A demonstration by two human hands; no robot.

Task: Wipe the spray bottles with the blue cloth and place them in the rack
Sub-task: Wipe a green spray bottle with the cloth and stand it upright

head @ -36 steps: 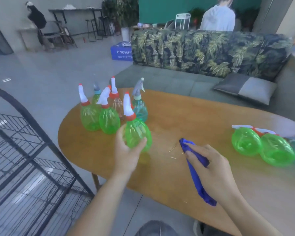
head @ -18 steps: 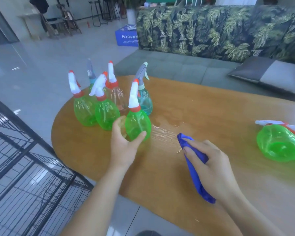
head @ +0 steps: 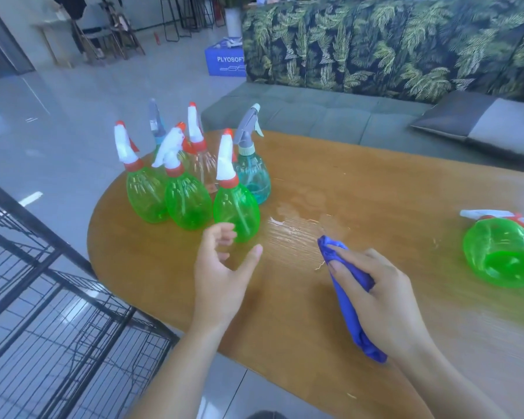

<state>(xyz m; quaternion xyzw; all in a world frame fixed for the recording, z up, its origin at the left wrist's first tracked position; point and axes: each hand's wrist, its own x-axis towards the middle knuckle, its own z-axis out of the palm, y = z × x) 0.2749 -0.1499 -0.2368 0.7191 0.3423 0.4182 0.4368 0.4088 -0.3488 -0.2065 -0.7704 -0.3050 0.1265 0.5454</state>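
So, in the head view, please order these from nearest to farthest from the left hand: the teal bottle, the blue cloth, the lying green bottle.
From the left hand:
1. Blue cloth, in the right hand.
2. Teal bottle, upright, behind.
3. Lying green bottle, far right.

Place: a lounge-like corner of a large open indoor room, more showroom or shared studio than private home.
Seating: a long sofa (head: 330,116) with a grey-green seat and a dark palm-leaf backrest, with a grey two-tone cushion (head: 478,122) lying on it.
Table: an oval wooden table (head: 345,182) just in front of the sofa.
Floor: glossy pale tiles (head: 88,95) spreading well back.
Far end: bar stools (head: 176,16) and folded wooden frames along the wall.
Storage: a blue printed box (head: 226,60) on the floor behind the sofa; a black wire rack (head: 43,313) beside the table.
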